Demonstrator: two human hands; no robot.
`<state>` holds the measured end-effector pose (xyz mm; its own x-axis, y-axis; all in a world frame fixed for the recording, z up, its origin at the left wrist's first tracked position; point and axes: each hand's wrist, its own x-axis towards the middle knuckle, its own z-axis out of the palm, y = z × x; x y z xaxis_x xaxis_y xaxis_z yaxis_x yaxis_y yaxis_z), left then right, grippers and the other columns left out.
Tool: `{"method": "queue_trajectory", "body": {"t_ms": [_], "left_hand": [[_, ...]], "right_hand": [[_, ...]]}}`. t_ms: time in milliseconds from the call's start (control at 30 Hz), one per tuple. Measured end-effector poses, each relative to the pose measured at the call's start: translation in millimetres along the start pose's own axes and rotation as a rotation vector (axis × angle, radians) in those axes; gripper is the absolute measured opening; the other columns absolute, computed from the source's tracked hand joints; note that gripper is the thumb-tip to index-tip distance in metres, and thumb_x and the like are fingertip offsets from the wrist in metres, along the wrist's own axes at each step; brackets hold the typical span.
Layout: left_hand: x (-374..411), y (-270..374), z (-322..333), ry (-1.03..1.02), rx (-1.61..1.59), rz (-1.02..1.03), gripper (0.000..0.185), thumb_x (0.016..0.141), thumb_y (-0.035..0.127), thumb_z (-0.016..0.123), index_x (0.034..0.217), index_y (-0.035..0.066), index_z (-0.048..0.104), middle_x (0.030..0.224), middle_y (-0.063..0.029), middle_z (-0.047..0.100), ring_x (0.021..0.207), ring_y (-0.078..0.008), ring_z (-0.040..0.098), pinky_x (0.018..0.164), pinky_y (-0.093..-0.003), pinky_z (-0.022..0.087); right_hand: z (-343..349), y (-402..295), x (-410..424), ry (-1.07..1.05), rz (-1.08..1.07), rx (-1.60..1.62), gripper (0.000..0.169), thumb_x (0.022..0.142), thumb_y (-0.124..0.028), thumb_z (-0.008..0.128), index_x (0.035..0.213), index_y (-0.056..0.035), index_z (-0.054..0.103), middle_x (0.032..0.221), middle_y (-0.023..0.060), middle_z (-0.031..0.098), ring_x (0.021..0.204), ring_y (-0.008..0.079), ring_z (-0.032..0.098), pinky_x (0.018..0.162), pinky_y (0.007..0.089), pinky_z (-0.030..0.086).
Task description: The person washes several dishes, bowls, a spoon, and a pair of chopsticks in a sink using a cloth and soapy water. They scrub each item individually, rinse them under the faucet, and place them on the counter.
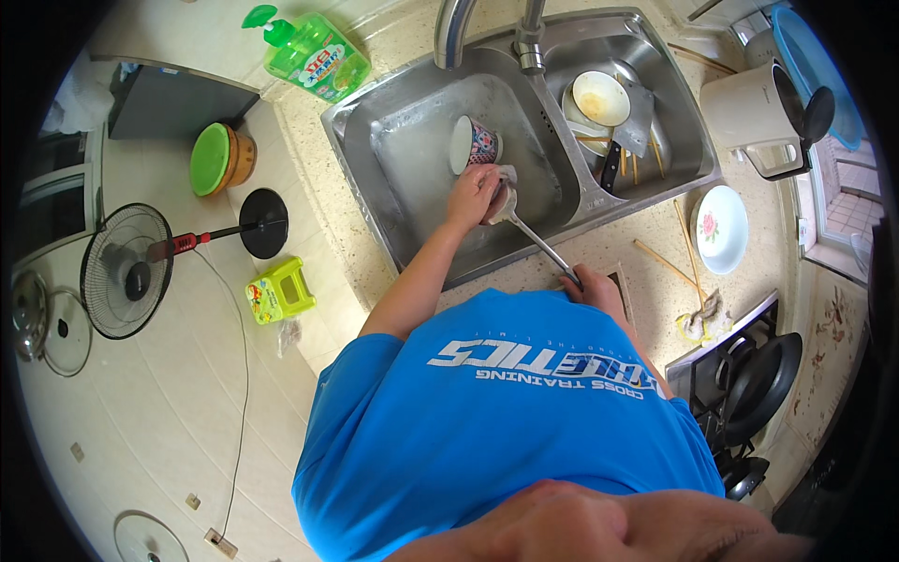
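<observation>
My right hand (595, 289) grips the dark end of the handle of a metal ladle (537, 242), close to my body at the sink's front edge. The ladle's bowl end is over the left sink basin (414, 204). My left hand (472, 200) presses a wet greyish cloth (507, 173) against that bowl end and partly hides it. Just beyond my left fingers, a patterned cup (481, 144) lies on its side in the basin. Shallow, cloudy, sudsy water seems to cover the basin floor.
The right basin (674, 158) holds a small bowl (600, 98), a cleaver (632, 119) and several chopsticks. A faucet (456, 35) arches over the sink. Green dish soap (319, 60) stands behind left; a kettle (744, 112), white bowl (721, 228) and stove (730, 393) are to the right.
</observation>
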<state>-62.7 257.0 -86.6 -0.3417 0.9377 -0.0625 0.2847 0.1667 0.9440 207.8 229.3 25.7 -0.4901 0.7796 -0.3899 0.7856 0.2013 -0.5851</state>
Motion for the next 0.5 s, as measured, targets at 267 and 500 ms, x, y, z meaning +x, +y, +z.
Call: {"method": "queue_trajectory", "body": {"t_ms": [267,500], "left_hand": [[-1,-3,11,0.566,-0.680,-0.724,0.033,0.092,0.034,0.042,0.107,0.007,0.055,0.103,-0.0098,0.059,0.086,-0.0260,0.060,0.070,-0.0396,0.049],[19,-13,-20,0.911,-1.637,-0.618,0.025,0.091,0.020,0.044,0.108,0.003,0.051,0.105,-0.0100,0.056,0.089,-0.0253,0.059,0.075,-0.0415,0.053]], "right_hand": [[-8,-11,11,-0.117,0.013,-0.067,0.026,0.085,-0.030,0.056,0.086,-0.0046,0.049,0.074,0.0209,0.059,0.072,0.0398,0.058,0.061,0.0461,0.045],[10,-34,44,-0.134,-0.044,-0.064,0.026,0.088,-0.028,0.051,0.087,-0.0032,0.046,0.077,0.0240,0.058,0.076,0.0428,0.056,0.064,0.0492,0.043]]}}
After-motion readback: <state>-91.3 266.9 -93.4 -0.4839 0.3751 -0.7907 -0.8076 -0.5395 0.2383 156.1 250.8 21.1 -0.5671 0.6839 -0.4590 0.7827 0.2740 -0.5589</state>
